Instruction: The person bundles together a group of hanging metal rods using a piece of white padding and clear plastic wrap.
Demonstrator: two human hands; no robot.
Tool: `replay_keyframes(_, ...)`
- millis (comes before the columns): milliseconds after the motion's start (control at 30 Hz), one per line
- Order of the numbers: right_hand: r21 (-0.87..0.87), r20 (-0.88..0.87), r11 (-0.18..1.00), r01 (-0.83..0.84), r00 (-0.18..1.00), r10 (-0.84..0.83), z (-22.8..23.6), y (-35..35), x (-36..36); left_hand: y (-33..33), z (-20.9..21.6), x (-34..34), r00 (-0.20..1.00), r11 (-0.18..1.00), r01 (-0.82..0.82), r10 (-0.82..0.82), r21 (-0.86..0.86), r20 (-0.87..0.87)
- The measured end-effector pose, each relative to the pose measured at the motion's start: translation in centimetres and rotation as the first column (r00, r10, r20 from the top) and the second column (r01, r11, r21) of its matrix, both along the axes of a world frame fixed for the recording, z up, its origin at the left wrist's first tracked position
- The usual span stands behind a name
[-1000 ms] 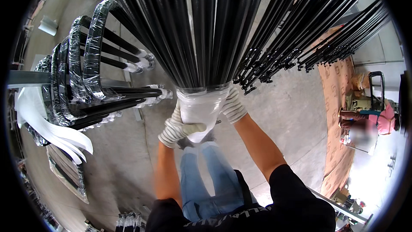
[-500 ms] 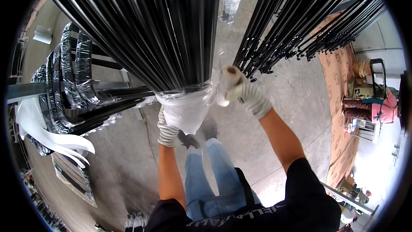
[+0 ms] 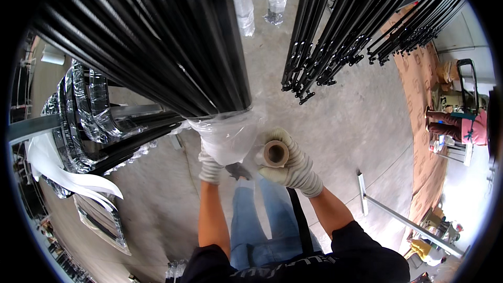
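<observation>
A large bundle of black metal tubes slopes down toward me, its near end covered in white, cloudy wrapping with clear film around it. My left hand, in a pale striped work glove, is against the left side of this wrapped end; its fingers are hidden behind the wrapping. To the right of the end, my gloved right hand grips a roll of stretch film by its side. The open cardboard core of the roll faces up. Whether film stretches from roll to bundle is hard to see.
Thin black rods with end fittings hang at the right. Film-wrapped black frames and white foam strips are at the left. A metal bar stands lower right. A person in pink is at the far right.
My right hand has come toward me with the film roll, turning the core's open end upward. My left hand stays beside the wrapped end. The whole view has shifted slightly.
</observation>
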State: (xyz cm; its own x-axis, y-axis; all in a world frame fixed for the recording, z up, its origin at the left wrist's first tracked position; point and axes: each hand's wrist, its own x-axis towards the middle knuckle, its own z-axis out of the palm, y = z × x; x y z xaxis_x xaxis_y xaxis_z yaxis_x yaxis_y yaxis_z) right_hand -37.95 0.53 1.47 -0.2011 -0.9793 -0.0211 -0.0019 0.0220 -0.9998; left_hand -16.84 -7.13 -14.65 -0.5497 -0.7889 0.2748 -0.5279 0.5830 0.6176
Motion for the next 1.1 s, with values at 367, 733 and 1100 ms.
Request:
replay_keyframes(367, 0.137, 0.525, 0.989, 0.048, 0.844, -0.113, -3.4, 0.4, -2.1, -3.6, 21.7, -8.0, 0.777, 0.567, 0.592, -0.211, -0.572, 0.594)
replay_keyframes(733, 0.187, 0.879, 0.965, 0.187, 0.407, -0.249, -0.8, -0.1, -7.5, -8.0, 17.7, -13.7, 0.464, -0.184, 0.875, 0.055, -0.448, 0.884)
replay_keyframes(1100, -0.081, 0.533, 0.989, 0.123, 0.844, -0.062, 1.3, 0.3, -2.8, -6.8, 22.0, -9.3, 0.989, 0.788, -0.051, -0.047, -0.613, -0.143)
